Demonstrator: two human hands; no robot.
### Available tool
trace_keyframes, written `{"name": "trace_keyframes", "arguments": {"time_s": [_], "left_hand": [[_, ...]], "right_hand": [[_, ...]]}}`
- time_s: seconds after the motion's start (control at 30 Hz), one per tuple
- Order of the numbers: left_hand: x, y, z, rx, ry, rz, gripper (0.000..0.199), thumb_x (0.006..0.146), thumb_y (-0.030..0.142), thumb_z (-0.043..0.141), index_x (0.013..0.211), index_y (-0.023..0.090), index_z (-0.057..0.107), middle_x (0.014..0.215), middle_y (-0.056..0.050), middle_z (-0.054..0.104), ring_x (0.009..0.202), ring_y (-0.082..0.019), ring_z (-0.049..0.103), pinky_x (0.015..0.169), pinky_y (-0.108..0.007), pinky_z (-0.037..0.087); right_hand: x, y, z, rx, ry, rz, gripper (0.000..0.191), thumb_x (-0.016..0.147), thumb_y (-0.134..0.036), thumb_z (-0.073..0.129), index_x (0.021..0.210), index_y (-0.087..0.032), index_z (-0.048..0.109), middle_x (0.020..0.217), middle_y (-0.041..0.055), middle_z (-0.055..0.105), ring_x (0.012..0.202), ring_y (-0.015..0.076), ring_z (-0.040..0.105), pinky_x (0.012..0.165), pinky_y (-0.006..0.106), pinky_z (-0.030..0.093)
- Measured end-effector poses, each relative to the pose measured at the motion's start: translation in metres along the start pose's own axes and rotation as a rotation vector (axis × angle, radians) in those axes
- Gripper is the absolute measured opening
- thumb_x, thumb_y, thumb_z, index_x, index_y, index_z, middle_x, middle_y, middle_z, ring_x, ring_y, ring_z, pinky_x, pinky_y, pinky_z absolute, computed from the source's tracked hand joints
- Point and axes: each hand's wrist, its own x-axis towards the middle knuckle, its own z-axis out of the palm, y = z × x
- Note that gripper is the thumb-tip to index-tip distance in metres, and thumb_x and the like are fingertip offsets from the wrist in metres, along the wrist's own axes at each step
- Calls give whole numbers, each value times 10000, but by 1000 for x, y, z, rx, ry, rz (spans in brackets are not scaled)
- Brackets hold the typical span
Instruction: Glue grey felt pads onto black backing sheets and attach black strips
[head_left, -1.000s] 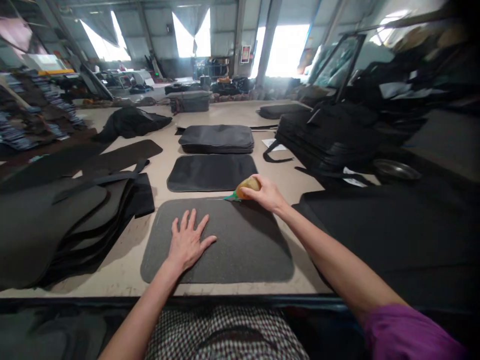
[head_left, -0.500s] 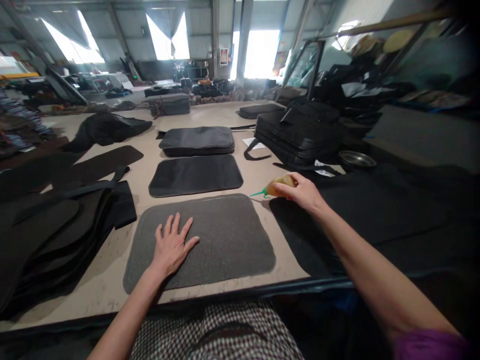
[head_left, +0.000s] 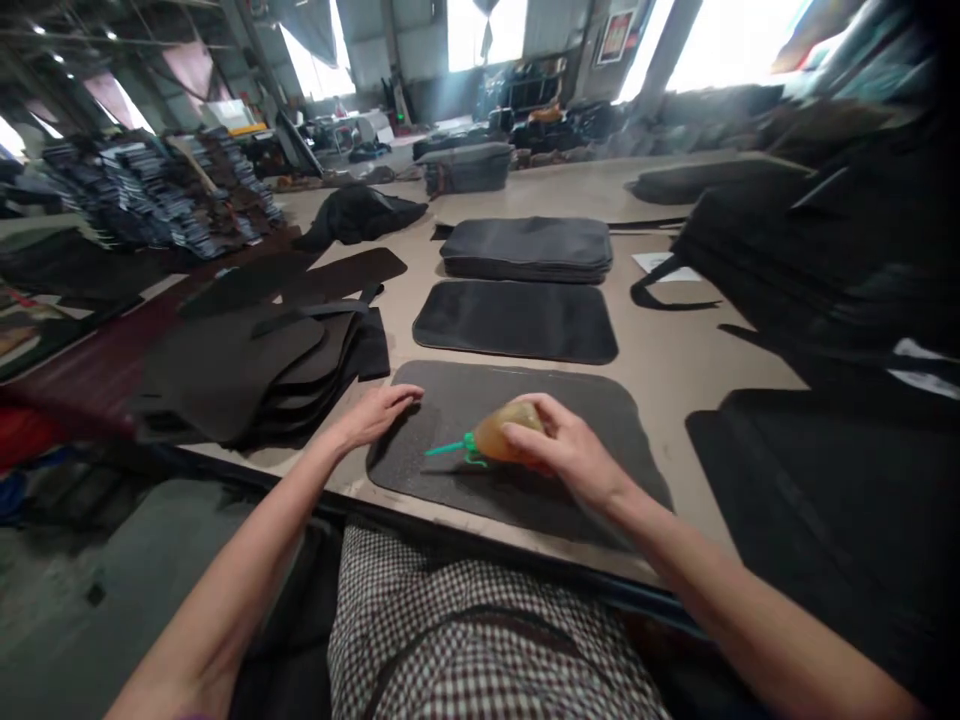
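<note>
My right hand (head_left: 566, 445) is wrapped round an amber glue bottle (head_left: 501, 432) with a thin green nozzle, tilted and pointing left. It is held over a dark grey panel (head_left: 442, 390) with rounded corners, lying flat at the table's front edge. A thin glossy line runs along part of the panel's far edge. At the panel's left edge is my left hand (head_left: 379, 412), its fingers stretched out and holding nothing. Whether the fingertips press on the panel is hard to tell.
Beyond the panel lies another black panel (head_left: 517, 322), then a stack of panels (head_left: 529, 250). Layered dark pieces (head_left: 247, 370) lie left. Black material (head_left: 840, 480) and a large black bag-like pile (head_left: 840, 240) are at right. Bundled stacks (head_left: 165, 190) stand at far left.
The view has turned left. My right hand has brought the bottle from the panel's far right corner leftward over the panel. My left hand has moved from the panel's surface to its left edge.
</note>
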Motion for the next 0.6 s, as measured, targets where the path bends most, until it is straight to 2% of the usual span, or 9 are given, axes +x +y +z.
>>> {"name": "trace_keyframes", "arguments": {"time_s": [0.1,0.23,0.4,0.6], "left_hand": [[-2,-2,-10,-60,97,-11,418,1005,493,474,1229,223,702,1265,-73,720,1177,-227,660,1071,-365,485],[-15,0,-20,-173,234,-25,408,1003,479,491,1234,214,698,1241,-74,722,1148,-214,663,1065,-353,482],[-35,1,-20,-209,275,-40,387,998,461,512,1229,219,707,1246,-71,719,1171,-219,650,1078,-363,470],[-48,-3,-18,-218,302,-50,367,994,435,531,1228,218,712,1251,-63,718,1178,-212,647,1087,-344,460]], "right_hand": [[16,-10,45,-61,23,-37,427,830,-563,688,1065,-213,617,924,33,672,826,218,621,654,307,490],[32,-17,79,-164,60,-48,405,814,-540,682,1039,-210,615,930,35,670,856,231,624,749,346,481],[47,-14,97,-265,119,-98,440,819,-557,668,1070,-201,605,982,61,676,901,248,628,801,362,464],[58,-7,103,-316,156,-88,439,825,-559,668,1068,-199,604,959,60,677,879,248,632,777,349,456]]}}
